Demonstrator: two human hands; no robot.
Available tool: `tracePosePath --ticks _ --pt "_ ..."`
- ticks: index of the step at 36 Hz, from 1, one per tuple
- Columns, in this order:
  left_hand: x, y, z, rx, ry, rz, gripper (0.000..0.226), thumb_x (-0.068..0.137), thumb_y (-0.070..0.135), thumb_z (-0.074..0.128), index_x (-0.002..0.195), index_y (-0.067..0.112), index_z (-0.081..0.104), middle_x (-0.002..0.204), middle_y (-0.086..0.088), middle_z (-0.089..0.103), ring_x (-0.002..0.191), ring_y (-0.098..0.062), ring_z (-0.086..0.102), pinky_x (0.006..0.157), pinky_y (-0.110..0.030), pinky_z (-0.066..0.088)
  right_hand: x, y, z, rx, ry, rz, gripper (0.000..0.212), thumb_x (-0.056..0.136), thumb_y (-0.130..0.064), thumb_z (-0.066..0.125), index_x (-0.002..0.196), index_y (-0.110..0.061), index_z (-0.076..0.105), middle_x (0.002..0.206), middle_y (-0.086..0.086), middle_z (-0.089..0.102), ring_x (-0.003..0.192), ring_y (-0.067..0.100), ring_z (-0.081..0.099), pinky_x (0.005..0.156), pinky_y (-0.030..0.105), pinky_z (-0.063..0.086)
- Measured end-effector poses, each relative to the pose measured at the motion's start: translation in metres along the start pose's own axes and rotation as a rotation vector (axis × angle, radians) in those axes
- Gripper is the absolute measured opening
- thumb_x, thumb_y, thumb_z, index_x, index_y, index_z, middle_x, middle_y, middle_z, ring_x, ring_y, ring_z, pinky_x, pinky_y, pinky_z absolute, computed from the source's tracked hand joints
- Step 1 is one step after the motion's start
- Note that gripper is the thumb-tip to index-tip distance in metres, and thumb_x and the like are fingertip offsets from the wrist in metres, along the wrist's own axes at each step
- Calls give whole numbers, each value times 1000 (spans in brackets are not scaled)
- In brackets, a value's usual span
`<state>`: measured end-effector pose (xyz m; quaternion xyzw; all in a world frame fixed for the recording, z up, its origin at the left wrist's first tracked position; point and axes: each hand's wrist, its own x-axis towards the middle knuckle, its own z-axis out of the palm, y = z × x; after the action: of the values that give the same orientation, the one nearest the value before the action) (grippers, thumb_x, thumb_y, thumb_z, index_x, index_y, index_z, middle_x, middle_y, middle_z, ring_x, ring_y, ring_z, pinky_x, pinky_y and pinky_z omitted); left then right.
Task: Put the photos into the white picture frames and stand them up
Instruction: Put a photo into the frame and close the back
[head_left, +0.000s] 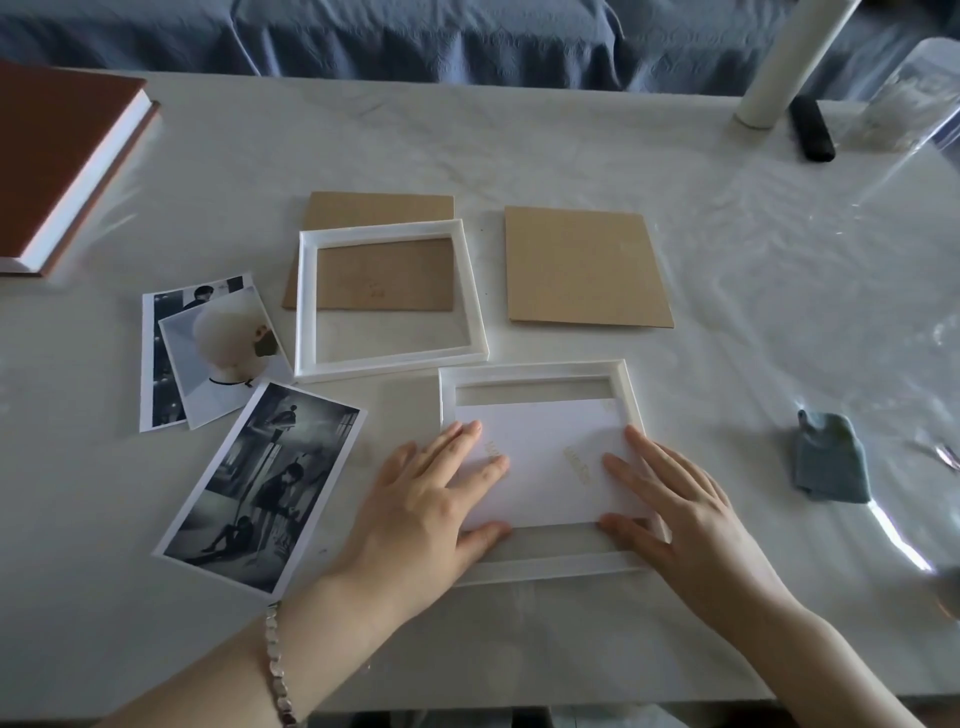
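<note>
- Blue quilted sofa cover (467, 36) at back; white bench (519, 145) in front, under a clear plastic sheet.
- Near white frame (530, 370) lies flat at front centre of bench. Photo (545, 457) lies inside it, white back up w/ faint print; strips of the opening show above & below it.
- Left grip (415, 499): fingers straight & spread, flat on photo's left part, thumb at its lower edge. Beaded bracelet (278, 670) on wrist.
- Right grip (691, 509): fingers straight & spread, flat on photo's right part, thumb by lower right corner.
- 2nd white frame (306, 301) lies flat just behind-left, partly over a cardboard backing (384, 280); another cardboard sheet (582, 265) to its right, apart.
- Left of the frames: b/w photo (260, 483) nearest; 2 overlapping photos (218, 364) behind it.
- Brown book (57, 156) far left; grey cloth (831, 457) on right; black remote-like item (810, 127) beside white pole (789, 62) at back right.
</note>
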<state>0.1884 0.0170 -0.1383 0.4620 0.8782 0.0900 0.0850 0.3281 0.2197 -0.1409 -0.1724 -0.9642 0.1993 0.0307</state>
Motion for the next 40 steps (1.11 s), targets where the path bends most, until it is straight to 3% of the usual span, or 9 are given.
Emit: tracePosePath --ticks 7,14,18,22,27,30,34,36,40 --pt "0 -1 0 6 5 5 54 76 55 36 114 26 64 129 -9 58 117 -23 56 88 -45 48 0 -1 0 -20 0 -25 60 79 -58 40 119 -18 60 137 8 47 120 17 35 98 43 28" --pt "1 -1 -2 3 0 5 54 75 56 37 112 28 65 127 -7 60 116 -21 58 87 -43 48 0 0 0 -26 -8 -25 58 78 -56 41 121 -21 59 139 6 45 122 24 46 99 41 26" --pt "6 -2 -8 -1 31 20 45 79 47 37 103 27 69 118 -3 65 108 -19 63 84 -45 50 2 3 -5 38 -33 -31 53 81 -55 40 122 -26 57 140 -3 42 125 15 38 101 33 26" --pt "10 -5 -14 -23 46 38 41 77 39 38 96 26 72 110 -1 69 98 -19 66 81 -44 52 11 5 -20 175 14 -8 30 90 -33 46 111 -22 65 126 -12 52 116 13 50 99 27 37" --pt "9 -4 -15 -30 50 47 37 73 40 38 92 33 69 106 3 69 95 -17 65 78 -34 52 26 8 -36 149 129 -13 20 81 -9 65 97 -19 70 109 -12 59 103 6 54 90 11 32" --pt "9 -3 -15 -15 48 52 36 73 41 38 91 35 68 105 5 69 95 -15 65 76 -32 53 34 2 -40 123 88 -100 20 78 -11 69 96 -19 71 105 -12 61 100 2 54 89 14 37" --pt "11 -4 -16 -58 55 35 35 72 42 39 90 34 69 106 4 68 101 -12 50 78 -33 52 43 -8 -35 37 -133 -176 20 79 -21 68 99 -22 70 110 -8 64 105 10 56 92 32 45" --pt "11 -3 -17 -71 36 18 34 72 43 40 89 35 68 105 5 67 98 -13 57 76 -32 53 50 -12 -34 -11 -203 -176 17 82 -26 65 98 -22 70 112 -9 62 108 11 53 93 31 42" --pt "10 -3 -21 -129 -46 8 35 73 41 50 100 31 69 114 3 65 103 -18 63 83 -36 49 79 -14 -38 20 -112 -130 14 82 -20 63 93 -16 71 104 -1 66 99 18 59 88 28 42"
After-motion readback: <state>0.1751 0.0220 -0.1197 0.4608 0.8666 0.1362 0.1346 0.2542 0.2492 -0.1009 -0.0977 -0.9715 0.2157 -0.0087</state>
